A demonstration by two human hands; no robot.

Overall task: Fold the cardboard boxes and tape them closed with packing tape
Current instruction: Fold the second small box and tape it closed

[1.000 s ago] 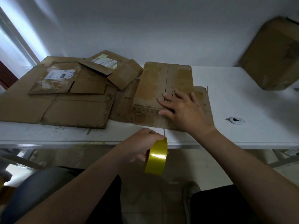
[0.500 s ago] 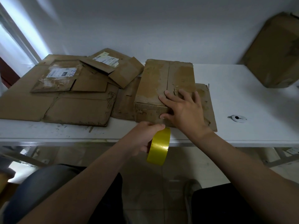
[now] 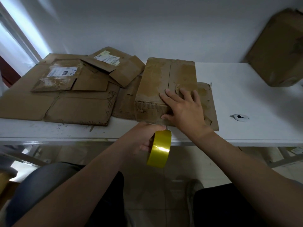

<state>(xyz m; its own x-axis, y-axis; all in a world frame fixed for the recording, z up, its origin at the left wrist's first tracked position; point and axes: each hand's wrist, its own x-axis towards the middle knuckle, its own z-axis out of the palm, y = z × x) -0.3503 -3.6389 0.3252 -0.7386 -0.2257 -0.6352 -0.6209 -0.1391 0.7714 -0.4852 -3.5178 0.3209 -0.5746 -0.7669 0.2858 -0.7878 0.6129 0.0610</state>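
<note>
Left hand (image 3: pixel 140 138) grips tape roll (image 3: pixel 159 149); flat right hand (image 3: pixel 184 110) presses box (image 3: pixel 157 79).

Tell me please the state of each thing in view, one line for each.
box, flaps folded shut, on the table
tape roll, on edge, below the table's edge
left hand, grips the tape roll
right hand, straight fingers press the box
cardboard sheets, unfolded, lying flat in a pile
far box, tilted against the wall

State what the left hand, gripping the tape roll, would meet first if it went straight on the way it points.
Likely the near face of the cardboard box, close beside the right hand; depth is unclear.
</note>
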